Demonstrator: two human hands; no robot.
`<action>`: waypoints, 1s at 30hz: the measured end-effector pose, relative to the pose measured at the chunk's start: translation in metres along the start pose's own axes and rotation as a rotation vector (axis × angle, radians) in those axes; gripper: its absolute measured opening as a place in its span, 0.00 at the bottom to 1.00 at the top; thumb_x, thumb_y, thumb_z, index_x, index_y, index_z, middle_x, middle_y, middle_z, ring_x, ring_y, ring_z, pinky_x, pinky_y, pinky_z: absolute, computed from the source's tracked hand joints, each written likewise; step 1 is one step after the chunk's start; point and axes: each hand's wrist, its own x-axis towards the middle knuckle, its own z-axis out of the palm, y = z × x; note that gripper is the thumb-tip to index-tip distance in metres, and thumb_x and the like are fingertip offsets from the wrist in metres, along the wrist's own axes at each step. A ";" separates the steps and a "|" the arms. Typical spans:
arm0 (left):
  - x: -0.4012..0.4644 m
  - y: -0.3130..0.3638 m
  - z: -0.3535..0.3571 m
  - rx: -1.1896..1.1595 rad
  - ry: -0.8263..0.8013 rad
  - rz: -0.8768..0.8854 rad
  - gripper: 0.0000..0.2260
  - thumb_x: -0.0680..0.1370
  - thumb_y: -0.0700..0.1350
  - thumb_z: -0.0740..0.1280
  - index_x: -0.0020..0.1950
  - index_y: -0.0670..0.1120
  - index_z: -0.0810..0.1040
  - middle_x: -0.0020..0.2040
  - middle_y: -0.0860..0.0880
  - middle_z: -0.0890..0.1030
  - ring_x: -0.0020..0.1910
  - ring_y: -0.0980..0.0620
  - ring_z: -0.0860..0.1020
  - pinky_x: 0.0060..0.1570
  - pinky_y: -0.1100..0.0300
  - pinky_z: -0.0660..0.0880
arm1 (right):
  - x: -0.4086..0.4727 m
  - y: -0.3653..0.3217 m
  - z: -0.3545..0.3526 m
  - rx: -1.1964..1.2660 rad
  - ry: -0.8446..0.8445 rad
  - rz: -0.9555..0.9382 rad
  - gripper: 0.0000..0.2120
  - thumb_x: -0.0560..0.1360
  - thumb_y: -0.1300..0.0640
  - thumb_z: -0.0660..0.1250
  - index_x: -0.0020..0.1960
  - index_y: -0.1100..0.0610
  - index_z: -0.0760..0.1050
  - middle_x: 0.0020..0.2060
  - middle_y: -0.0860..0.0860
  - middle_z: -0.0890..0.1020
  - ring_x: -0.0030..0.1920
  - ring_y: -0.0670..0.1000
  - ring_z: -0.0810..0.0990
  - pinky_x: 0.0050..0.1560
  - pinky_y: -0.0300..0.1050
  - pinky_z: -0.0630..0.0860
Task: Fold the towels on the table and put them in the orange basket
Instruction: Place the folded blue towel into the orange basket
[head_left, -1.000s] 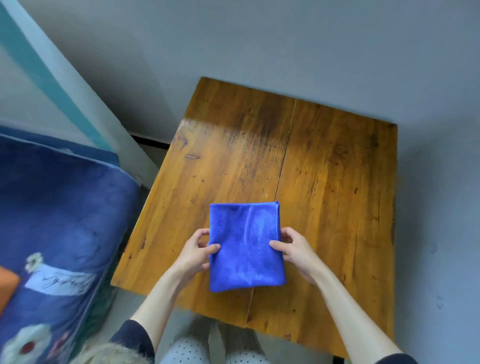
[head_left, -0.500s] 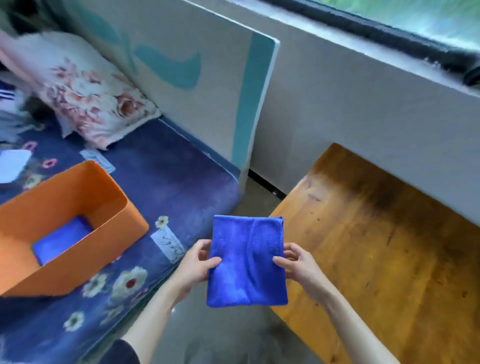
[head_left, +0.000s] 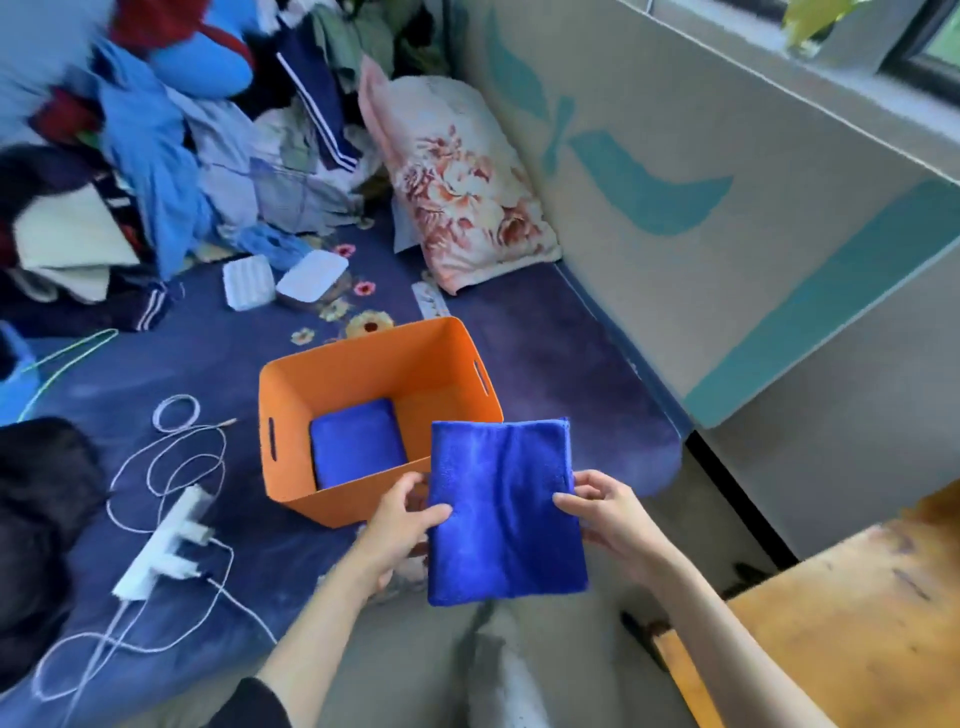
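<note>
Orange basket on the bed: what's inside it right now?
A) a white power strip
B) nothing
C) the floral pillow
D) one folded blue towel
D: a folded blue towel lies on the floor of the orange plastic basket, while both hands hold a second folded blue towel just outside its near rim.

A lived-in bedroom of a home was shown — a bed (head_left: 545, 358) covered in a dark blue flowered blanket, with a floral pillow (head_left: 457, 192) propped against a pale headboard (head_left: 675, 156) painted with teal leaves. Clothes (head_left: 171, 130) were heaped untidily at the bed's far end, and a white power strip (head_left: 166, 540) with looped cables was left on the blanket — beside it, a wooden desk (head_left: 841, 623) under a window sill (head_left: 810, 67).
</note>
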 end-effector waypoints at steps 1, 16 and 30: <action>0.009 0.005 -0.010 -0.007 0.019 0.003 0.14 0.76 0.37 0.66 0.58 0.49 0.71 0.51 0.47 0.77 0.42 0.51 0.78 0.31 0.63 0.74 | 0.015 -0.009 0.009 -0.029 -0.025 -0.003 0.06 0.73 0.64 0.68 0.49 0.60 0.76 0.40 0.52 0.84 0.41 0.50 0.83 0.41 0.45 0.79; 0.198 0.022 -0.093 -0.009 0.303 -0.130 0.11 0.74 0.39 0.69 0.48 0.54 0.70 0.43 0.54 0.74 0.38 0.55 0.75 0.34 0.59 0.71 | 0.251 -0.080 0.123 -0.563 -0.041 0.032 0.09 0.72 0.59 0.69 0.50 0.55 0.72 0.46 0.51 0.78 0.49 0.55 0.79 0.49 0.50 0.78; 0.351 -0.087 -0.084 0.070 0.198 -0.299 0.12 0.76 0.41 0.68 0.57 0.48 0.71 0.46 0.52 0.76 0.48 0.49 0.76 0.49 0.52 0.76 | 0.383 0.019 0.148 -0.887 0.031 0.208 0.15 0.74 0.58 0.65 0.61 0.56 0.72 0.56 0.55 0.79 0.56 0.57 0.77 0.45 0.42 0.68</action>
